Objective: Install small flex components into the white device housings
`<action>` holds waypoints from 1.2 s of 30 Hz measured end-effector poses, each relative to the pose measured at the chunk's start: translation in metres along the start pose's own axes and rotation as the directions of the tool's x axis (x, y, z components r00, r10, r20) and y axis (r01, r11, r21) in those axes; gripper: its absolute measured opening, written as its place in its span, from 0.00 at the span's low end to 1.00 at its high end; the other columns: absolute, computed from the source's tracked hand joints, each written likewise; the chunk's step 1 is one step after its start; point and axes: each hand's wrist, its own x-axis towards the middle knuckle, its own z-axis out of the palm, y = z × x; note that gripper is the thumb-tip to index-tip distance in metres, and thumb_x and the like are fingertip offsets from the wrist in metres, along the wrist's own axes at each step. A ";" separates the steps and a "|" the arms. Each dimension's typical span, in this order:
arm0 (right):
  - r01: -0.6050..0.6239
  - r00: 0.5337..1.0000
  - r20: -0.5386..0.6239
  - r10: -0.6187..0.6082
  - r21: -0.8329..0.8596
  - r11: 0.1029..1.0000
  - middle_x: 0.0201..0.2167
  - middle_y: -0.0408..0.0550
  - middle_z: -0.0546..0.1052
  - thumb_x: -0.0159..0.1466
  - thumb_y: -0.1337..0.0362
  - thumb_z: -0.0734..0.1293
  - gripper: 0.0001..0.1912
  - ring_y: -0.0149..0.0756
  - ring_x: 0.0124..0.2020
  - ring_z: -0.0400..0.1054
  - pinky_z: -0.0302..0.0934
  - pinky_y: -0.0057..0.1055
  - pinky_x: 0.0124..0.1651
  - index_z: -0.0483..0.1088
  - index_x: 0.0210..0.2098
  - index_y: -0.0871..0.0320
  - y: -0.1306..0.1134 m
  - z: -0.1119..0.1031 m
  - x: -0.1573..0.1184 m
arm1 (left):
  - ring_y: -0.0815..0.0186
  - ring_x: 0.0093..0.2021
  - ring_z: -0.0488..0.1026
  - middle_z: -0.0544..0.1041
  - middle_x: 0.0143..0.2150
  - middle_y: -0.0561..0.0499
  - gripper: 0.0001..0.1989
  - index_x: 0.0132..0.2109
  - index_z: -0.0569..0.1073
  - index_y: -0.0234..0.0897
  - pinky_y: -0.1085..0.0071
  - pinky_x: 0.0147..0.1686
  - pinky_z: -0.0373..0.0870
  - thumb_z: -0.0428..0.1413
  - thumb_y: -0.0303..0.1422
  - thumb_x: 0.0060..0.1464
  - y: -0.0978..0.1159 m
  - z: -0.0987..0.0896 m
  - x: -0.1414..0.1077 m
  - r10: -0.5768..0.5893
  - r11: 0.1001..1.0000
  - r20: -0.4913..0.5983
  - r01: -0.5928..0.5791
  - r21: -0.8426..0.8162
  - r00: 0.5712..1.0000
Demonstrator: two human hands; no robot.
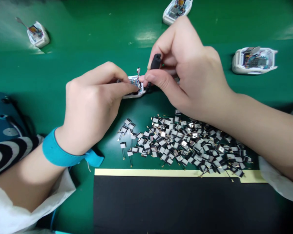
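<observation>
While black mat [175, 204] lies nearest us, leaded square tabs [184, 143] sit heaped just beyond, probably for easy reach; past them, our left hand [91, 100] has fingers clamped on open white casing [134, 95], seemingly steadying it; right hand [192, 66] pinches black tool [156, 61] at casing's end; similar casings [246, 69] farther off; counts: one mat, tabs uncountable, one tool, four casings

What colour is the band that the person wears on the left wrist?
The wristband is turquoise blue; the head view shows it best.

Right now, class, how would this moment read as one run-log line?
left hand: holds case | right hand: holds black item at case's end | parts pile: on table
</observation>
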 end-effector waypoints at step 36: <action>0.140 0.982 -0.106 -0.158 -0.162 0.977 0.26 0.41 0.67 0.62 0.62 0.58 0.07 0.27 0.26 0.63 0.61 0.25 0.28 0.59 0.27 0.57 -0.001 0.010 0.001 | 0.68 0.38 0.67 0.70 0.37 0.53 0.18 0.36 0.73 0.40 0.72 0.35 0.63 0.38 0.30 0.59 -0.007 0.005 -0.005 -0.019 1.000 0.058 0.020 -0.018 0.998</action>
